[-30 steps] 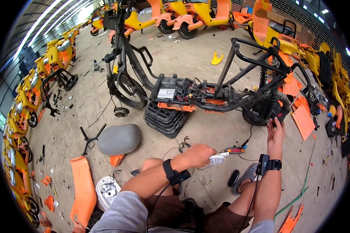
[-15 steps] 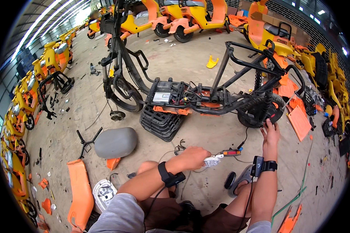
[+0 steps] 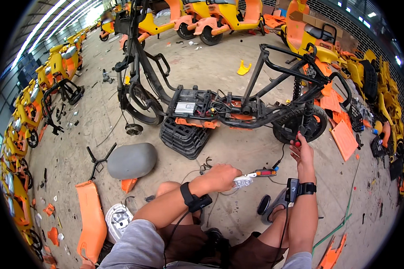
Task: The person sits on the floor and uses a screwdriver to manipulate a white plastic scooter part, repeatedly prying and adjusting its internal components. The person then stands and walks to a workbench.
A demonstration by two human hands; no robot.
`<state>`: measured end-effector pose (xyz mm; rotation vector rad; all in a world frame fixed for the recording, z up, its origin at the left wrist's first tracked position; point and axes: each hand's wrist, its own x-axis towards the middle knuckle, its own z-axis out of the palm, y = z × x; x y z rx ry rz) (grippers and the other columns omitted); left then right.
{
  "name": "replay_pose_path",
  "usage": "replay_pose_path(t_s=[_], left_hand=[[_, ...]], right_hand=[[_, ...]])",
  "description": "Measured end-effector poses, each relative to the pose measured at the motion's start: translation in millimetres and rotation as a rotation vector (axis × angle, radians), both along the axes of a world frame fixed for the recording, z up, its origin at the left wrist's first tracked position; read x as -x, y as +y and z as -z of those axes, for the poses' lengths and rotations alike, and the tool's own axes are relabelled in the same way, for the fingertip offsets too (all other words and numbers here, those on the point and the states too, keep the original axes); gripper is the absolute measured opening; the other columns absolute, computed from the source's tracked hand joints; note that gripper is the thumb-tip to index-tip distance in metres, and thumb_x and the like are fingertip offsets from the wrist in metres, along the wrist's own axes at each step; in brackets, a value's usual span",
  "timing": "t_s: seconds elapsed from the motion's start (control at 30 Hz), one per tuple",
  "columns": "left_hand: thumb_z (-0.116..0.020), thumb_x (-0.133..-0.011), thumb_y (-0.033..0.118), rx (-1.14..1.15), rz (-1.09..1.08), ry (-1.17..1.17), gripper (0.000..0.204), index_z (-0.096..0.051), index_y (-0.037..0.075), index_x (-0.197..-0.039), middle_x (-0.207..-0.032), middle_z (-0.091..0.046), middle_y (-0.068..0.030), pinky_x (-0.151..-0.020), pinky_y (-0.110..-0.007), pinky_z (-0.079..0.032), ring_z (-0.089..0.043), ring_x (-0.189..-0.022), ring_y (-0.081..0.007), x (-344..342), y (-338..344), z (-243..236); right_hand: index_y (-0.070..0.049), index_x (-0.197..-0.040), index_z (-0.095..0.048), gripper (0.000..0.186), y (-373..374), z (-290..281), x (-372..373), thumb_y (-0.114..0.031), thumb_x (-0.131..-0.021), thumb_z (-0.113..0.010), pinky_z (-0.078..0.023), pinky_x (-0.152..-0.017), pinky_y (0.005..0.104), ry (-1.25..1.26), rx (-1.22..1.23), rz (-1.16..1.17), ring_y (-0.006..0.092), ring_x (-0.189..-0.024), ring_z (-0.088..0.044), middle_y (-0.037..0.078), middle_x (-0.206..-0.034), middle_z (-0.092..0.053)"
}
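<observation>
A stripped black scooter frame [image 3: 251, 117] stands across the floor before me, its battery tray and wiring bare. My left hand [image 3: 220, 177] is closed round a clear plastic light unit [image 3: 243, 181]. Beside that unit lies a bar-shaped lamp [image 3: 265, 172] with a red and amber lens, and a black cable with a blue connector [image 3: 276, 168] runs up from it. My right hand [image 3: 303, 152] is closed at the near side of the rear wheel [image 3: 318, 123], round a small red-and-black thing [image 3: 297, 143] whose kind I cannot make out.
Under the frame sits a black plastic basket [image 3: 184, 139]. A grey scooter seat [image 3: 132, 160], an orange panel [image 3: 91, 219] and a white lamp housing [image 3: 119, 219] lie at my left. Yellow scooters [image 3: 58, 67] line the left and back; loose panels [image 3: 343, 139] pile up on the right.
My right hand has drawn slightly left and its fingers have curled in, with the red-and-black thing now against them. The left hand keeps its hold on the light unit.
</observation>
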<state>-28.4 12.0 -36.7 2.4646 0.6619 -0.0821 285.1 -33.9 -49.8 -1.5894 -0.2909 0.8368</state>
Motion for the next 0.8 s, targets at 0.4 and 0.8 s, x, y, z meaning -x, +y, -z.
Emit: replay_pose_path(t_s=[0.4,0.8], left_hand=[[-0.071,-0.079,0.014,-0.007,-0.020,-0.004,0.026,-0.066,0.006,-0.103,-0.085,-0.068,-0.0171,-0.074,-0.047,-0.049,-0.064,-0.085,-0.0367,0,2,-1],[-0.073,-0.075,0.011,0.001,-0.005,-0.127,0.030,-0.068,0.008,-0.104,-0.120,-0.059,-0.0115,-0.077,-0.045,-0.050,-0.063,-0.093,-0.0350,-4,-2,2]], right_hand=[[-0.008,-0.090,-0.067,0.044,-6,-1,-11,-0.051,-0.082,-0.067,-0.046,-0.055,0.0269,-0.219,0.095,0.119,0.0130,-0.066,-0.063,0.004,-0.078,-0.067],[0.000,-0.091,-0.066,0.032,-24,-21,-2,-0.031,-0.086,-0.070,-0.035,-0.047,0.0233,-0.651,-0.132,0.410,0.0071,-0.050,-0.043,-0.001,-0.062,-0.050]])
